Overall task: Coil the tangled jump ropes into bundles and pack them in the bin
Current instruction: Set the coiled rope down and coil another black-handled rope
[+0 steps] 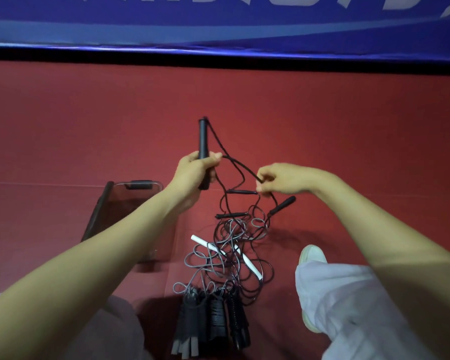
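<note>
Left hand (pixel 198 170) grips a handle (pixel 202 136) upright, lifting its cord (pixel 244 169) clear of the tangle (pixel 231 245) at 6 o'clock. Right hand (pixel 278 179), at 3 o'clock, pinches that cord, probably tracing it free. The bin (pixel 96 214) waits at the tangle's 9 o'clock.

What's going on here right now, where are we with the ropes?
A person sits on the red floor untangling jump ropes. The left hand holds a black grip upright, and the right hand pinches the black cord running from it. The rest lies in a tangle between the legs, white grips included. A few coiled bundles lie nearer the person, not yet in the clear bin at the left.
</note>
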Available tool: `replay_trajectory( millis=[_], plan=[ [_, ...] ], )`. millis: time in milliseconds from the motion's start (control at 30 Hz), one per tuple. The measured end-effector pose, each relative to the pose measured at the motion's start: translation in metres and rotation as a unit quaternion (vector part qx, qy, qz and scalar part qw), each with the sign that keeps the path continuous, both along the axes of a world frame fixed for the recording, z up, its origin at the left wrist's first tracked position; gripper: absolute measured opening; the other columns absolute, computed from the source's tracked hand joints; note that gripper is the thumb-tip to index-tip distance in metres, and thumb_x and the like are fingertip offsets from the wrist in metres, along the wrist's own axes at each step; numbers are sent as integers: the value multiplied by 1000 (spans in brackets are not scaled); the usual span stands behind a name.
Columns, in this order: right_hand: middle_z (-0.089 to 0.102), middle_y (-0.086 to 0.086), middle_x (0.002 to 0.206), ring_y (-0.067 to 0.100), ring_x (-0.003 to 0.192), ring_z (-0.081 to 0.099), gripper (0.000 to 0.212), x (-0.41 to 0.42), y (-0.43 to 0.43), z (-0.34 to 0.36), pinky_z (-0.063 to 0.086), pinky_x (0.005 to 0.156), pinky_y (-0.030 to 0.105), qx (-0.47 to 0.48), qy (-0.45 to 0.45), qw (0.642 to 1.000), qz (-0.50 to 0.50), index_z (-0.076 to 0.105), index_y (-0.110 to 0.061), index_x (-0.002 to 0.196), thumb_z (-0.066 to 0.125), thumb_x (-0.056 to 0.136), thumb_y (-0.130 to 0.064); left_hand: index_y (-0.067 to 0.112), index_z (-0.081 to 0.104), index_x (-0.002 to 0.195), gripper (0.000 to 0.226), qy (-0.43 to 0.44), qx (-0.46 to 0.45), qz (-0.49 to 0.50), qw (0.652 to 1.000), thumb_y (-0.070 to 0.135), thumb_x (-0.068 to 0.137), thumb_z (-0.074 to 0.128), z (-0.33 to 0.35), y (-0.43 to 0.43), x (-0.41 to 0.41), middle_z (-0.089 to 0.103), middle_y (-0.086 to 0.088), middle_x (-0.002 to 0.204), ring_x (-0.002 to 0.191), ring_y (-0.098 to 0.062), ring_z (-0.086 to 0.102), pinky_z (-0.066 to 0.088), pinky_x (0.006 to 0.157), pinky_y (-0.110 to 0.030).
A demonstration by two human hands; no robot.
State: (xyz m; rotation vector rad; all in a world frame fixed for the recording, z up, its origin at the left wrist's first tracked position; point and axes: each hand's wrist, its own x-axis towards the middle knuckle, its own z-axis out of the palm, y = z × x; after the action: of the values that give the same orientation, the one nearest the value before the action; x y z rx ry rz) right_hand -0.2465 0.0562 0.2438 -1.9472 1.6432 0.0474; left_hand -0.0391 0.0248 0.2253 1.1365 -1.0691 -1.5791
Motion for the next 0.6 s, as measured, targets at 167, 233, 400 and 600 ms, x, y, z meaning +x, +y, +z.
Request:
replay_trajectory(
  millis=[167, 233, 400, 600],
  plan=[
    [63, -9, 69, 13, 69, 57, 13, -8, 2, 6, 46, 71, 29, -97, -112, 986, -72, 68, -22, 93, 56, 96, -26, 13, 57, 99, 20, -255, -39, -6, 966, 8, 84, 71, -20, -4, 14, 50, 0, 70, 53, -12, 41, 35, 48, -21],
    [60, -8, 65, 10, 61, 55, 15, 1, 3, 15, 46, 66, 26, -96, -174, 978, -56, 71, -20, 97, 58, 95, -27, 12, 59, 107, 31, -211, -74, -71, 972, 16, 82, 76, -16, 4, 7, 49, 5, 72, 55, -7, 42, 35, 51, -17],
    [58, -8, 60, 10, 54, 51, 15, 9, 2, 20, 42, 57, 24, -138, -211, 965, -70, 69, -13, 89, 62, 93, -26, 12, 55, 90, 12, -77, -79, -93, 990, 13, 89, 67, -6, 8, -8, 57, 2, 71, 50, -5, 38, 32, 47, -15],
    [64, -5, 76, 10, 71, 55, 11, -9, 0, -11, 39, 64, 23, 15, 24, 1000, -14, 64, -18, 83, 60, 93, -16, 17, 48, 81, 19, 14, -47, -22, 999, 10, 92, 62, -2, 1, -1, 53, 2, 68, 50, -6, 35, 31, 46, -15]
  ],
)
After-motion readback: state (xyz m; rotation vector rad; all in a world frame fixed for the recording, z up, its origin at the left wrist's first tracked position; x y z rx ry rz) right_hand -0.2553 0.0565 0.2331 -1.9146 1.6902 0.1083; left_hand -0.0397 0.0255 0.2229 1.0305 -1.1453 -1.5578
